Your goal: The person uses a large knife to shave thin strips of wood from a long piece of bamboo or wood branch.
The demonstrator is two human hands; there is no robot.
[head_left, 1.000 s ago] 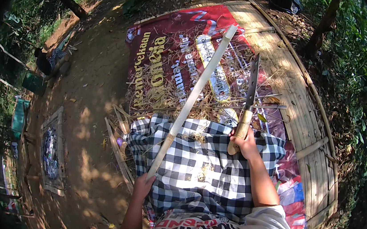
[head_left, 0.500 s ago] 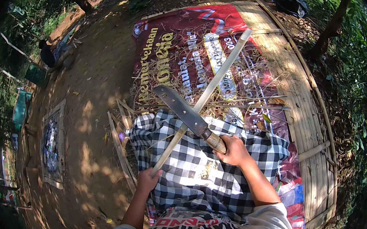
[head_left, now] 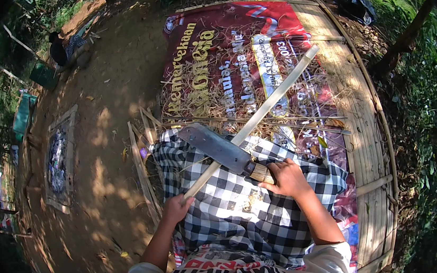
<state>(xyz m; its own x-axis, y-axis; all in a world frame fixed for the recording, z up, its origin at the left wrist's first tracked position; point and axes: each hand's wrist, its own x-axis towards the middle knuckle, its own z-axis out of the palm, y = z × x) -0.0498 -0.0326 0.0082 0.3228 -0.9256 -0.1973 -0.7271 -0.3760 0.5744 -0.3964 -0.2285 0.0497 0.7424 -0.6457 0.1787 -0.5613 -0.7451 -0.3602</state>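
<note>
My left hand (head_left: pixel 176 208) is closed round the near end of a long pale bamboo strip (head_left: pixel 274 100), which slants away to the far right. In my right hand (head_left: pixel 289 179) is a machete (head_left: pixel 216 148), gripped by its wooden handle. Its broad dark blade points left and lies across the strip, over my lap. Where they cross, the blade covers part of the strip; whether its edge bites into the wood I cannot tell. A black-and-white checked cloth (head_left: pixel 222 201) drapes my legs beneath both hands.
A dark red printed banner (head_left: pixel 204 66) strewn with thin shavings covers much of a bamboo platform (head_left: pixel 360 103). Thin sticks (head_left: pixel 304 127) lie across it. At the left, bamboo pieces (head_left: pixel 140 168) edge the dirt ground, with a framed pit (head_left: pixel 60 157) beyond. Another person (head_left: pixel 59 50) sits far left.
The machete has come nearer to me along the strip, its blade now more level and its broad face showing more. The strip's far end has swung slightly right.
</note>
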